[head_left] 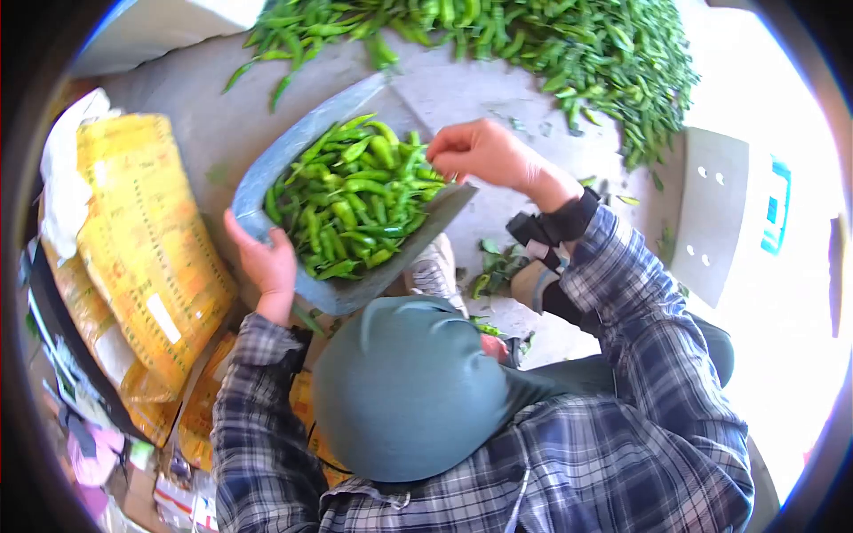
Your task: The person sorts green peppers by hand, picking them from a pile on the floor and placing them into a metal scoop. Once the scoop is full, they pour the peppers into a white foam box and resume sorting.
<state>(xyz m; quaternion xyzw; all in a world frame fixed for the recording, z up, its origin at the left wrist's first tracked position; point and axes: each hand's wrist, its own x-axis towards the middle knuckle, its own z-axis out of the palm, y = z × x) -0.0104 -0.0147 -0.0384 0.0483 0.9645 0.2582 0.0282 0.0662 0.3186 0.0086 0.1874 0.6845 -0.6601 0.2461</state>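
Note:
A grey-blue scoop-shaped container (261,175) sits tilted in front of my knee, heaped with green chili peppers (355,200). My left hand (267,264) grips its near left rim, thumb and fingers around the edge. Above the container's right side is my right hand (487,158), its fingers pinched together beside the outermost peppers. Whatever those fingertips may hold is too small to make out. Behind the container, a large pile of green chili peppers (569,53) lies spread on the grey floor (200,107).
Yellow taped packages (142,231) stand along the left, next to a white bag (71,186). A white foam box (711,209) is on the right, another white box (164,35) at the upper left. Loose leaves (502,266) and stray peppers lie near my shoe (435,275).

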